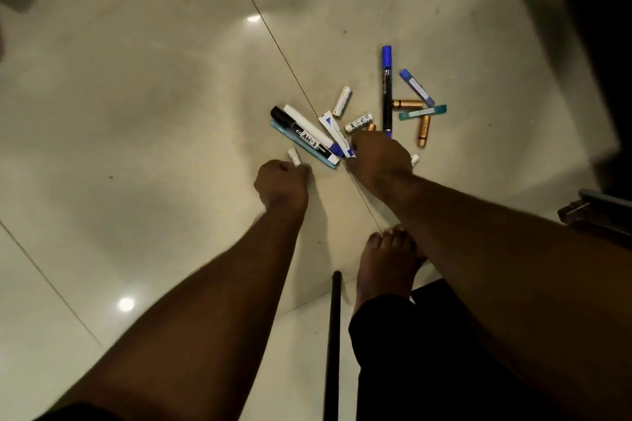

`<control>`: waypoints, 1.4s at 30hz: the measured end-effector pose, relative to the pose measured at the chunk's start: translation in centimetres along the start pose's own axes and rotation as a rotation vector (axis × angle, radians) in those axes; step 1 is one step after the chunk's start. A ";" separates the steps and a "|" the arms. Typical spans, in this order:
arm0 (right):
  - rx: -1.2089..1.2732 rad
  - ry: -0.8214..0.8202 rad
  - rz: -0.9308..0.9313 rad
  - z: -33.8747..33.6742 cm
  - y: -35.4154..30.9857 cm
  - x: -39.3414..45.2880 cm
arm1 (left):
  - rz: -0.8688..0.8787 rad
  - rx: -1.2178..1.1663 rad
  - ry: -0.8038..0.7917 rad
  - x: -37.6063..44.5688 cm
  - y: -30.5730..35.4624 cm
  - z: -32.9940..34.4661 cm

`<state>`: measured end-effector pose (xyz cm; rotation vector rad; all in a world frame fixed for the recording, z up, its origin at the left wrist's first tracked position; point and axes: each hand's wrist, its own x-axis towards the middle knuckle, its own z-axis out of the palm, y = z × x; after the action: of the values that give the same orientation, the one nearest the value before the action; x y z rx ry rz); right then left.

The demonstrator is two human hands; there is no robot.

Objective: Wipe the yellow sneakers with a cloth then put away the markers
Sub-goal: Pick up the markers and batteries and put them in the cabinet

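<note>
A glossy cream tiled floor (pixel 136 113) is carrying everything, a dark grout line (pixel 273 41) running diagonally across it; no container is showing in this view, so the markers are lying loose on the tiles, and the yellow sneakers and cloth are not showing either; a bare foot (pixel 386 263) is resting on the floor near the bottom edge, with a thin black rod (pixel 333 335) lying just left of it; the left hand (pixel 282 183) is curling into a fist and pinching a small white marker (pixel 294 157) at its fingertips; the right hand (pixel 379 155) is reaching down onto the pile, knuckles up, and I cannot tell what its hidden fingers are doing; a long blue-capped marker (pixel 386 85) is lying straight; a black-and-white labelled marker (pixel 304 137) is lying against a pale blue pen (pixel 294 140); a teal marker (pixel 422 112) is crossing two gold markers (pixel 423 130).
</note>
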<state>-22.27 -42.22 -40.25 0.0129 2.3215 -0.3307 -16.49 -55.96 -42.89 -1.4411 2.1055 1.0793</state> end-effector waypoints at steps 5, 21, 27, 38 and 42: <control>0.054 0.047 0.045 0.3 -0.3 -0.7 | -0.001 -0.089 0.004 -2.3 -0.6 -0.6; 0.638 0.597 0.467 -21.3 9.6 -34.8 | 0.521 -0.198 -0.688 -29.2 19.1 -9.1; 0.793 0.804 0.505 -21.5 11.6 -50.1 | 0.738 -0.188 -0.925 -44.7 20.7 -14.2; 0.769 0.567 0.721 -9.3 26.8 -62.6 | 0.687 0.326 -1.076 -57.7 5.5 -3.1; 0.903 0.474 0.769 -2.8 32.7 -59.1 | 0.623 0.441 -0.982 -57.4 2.8 5.4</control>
<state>20.70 -4.52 -4.13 1.5016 2.1832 -0.9995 3.88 -15.61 -6.97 0.0401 1.8248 1.0839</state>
